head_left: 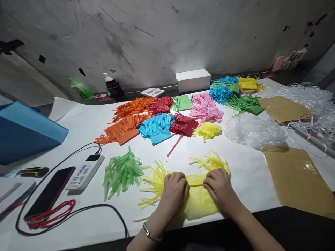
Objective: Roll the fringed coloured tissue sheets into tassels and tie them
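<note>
Nearest the camera, the person's forearms (pixel 258 225) reach in from the bottom edge, a silver bracelet (pixel 150 234) on the left one, over the white-covered worktop (pixel 246 167). Under both hands lies the yellow paper (pixel 200 204), close to the worktop's near edge, with loose fringe (pixel 154 184) spreading past the left hand (pixel 174 188) and more fringe beyond the right hand (pixel 220 186). It looks thin, soft and very light; I would expect it to crease and tear readily, perhaps slide a little, and the strips to tangle. The narrow fold (pixel 195 184) is probably the firmest place to hold, pinched lightly near its ends rather than by the strips. The grip is just there: each hand's fingers are bent over and closed on the fold, the hands apart with a short stretch of it bare between them. Toward the person, the plain sheet lies flat between the wrists. Green fringed paper (pixel 123 172) sits left of the left hand, clear of it.
</note>
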### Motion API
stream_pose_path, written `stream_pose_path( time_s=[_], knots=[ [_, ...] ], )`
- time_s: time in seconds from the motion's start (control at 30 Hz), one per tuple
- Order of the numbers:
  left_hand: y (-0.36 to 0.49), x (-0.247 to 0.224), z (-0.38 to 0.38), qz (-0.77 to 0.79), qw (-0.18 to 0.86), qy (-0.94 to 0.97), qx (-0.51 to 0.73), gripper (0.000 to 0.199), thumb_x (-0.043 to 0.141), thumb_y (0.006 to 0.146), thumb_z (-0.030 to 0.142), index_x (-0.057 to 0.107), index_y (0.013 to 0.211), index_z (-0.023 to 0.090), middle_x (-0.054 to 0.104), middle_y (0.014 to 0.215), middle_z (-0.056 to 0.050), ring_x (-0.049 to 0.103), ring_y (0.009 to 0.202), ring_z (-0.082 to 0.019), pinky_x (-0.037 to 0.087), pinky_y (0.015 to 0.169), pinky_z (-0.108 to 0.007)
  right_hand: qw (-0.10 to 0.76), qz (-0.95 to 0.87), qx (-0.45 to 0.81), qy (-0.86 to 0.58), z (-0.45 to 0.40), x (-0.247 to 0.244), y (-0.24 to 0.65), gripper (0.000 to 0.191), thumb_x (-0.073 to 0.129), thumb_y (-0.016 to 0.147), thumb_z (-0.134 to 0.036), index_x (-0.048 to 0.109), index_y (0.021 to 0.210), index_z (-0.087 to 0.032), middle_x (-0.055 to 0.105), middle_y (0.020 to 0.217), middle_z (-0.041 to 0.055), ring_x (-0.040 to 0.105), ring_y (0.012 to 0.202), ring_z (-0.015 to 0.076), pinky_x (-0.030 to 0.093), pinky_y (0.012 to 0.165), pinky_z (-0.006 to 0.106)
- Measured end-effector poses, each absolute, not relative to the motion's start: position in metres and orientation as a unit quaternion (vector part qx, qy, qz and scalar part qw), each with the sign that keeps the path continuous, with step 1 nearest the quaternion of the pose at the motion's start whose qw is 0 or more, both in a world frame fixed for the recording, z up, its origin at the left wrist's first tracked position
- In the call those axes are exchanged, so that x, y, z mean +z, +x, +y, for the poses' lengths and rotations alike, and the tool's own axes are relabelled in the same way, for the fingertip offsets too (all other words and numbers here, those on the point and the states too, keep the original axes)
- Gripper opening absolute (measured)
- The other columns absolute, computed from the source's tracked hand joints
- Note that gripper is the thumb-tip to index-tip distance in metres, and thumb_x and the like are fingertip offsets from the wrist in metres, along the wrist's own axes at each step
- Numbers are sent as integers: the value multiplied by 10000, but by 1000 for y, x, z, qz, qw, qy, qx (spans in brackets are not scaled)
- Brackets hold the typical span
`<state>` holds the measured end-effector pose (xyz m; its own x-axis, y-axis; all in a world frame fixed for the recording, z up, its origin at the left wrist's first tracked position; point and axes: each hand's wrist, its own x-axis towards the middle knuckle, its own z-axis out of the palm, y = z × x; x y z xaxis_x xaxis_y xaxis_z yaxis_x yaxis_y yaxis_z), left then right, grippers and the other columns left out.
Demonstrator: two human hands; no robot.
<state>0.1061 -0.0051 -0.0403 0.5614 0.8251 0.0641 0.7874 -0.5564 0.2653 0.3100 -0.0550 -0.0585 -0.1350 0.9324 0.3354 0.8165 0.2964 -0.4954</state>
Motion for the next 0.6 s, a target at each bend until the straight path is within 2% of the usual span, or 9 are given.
stream_pose_path(
  time_s=[0.17, 0.3, 0.37, 0.47, 0.6],
  knots=[
    [118, -34, -3, 503, 73, 858, 72, 147, 541, 906, 130, 656, 816, 144, 658, 945, -98, 588, 889, -281, 412, 824, -505, 258, -697, 96, -663, -43, -61, 300, 168, 616, 842, -81, 595, 712, -185, 612, 803, 18, 561, 836, 231, 333, 866, 448],
    [119, -27, -3, 461, 61, 883, 61, 154, 582, 892, 88, 684, 823, 180, 676, 983, -62, 583, 937, -256, 379, 919, -514, 242, -685, 92, -681, -32, -60, 301, 192, 653, 786, -71, 586, 652, -192, 609, 720, -9, 574, 757, 208, 321, 754, 376],
    [118, -25, -5, 424, 50, 902, 54, 179, 606, 883, 65, 693, 803, 199, 684, 964, -37, 574, 972, -248, 319, 1006, -539, 241, -702, 84, -665, -31, -58, 302, 187, 660, 786, -55, 612, 682, -203, 622, 739, -26, 583, 765, 187, 327, 769, 363],
    [120, -29, -7, 390, 18, 919, 47, 184, 619, 889, 70, 695, 768, 186, 679, 886, -44, 569, 957, -254, 263, 1047, -576, 237, -748, 52, -618, -37, -57, 301, 214, 650, 811, -32, 639, 719, -226, 634, 794, -40, 581, 814, 165, 336, 890, 373],
    [124, -37, 4, 390, 21, 919, 55, 184, 613, 901, 100, 692, 749, 167, 682, 866, -61, 578, 907, -245, 351, 960, -510, 222, -798, -27, -560, -47, -62, 296, 177, 646, 821, -36, 649, 768, -205, 650, 841, 2, 563, 880, 198, 275, 1047, 431]
  ],
)
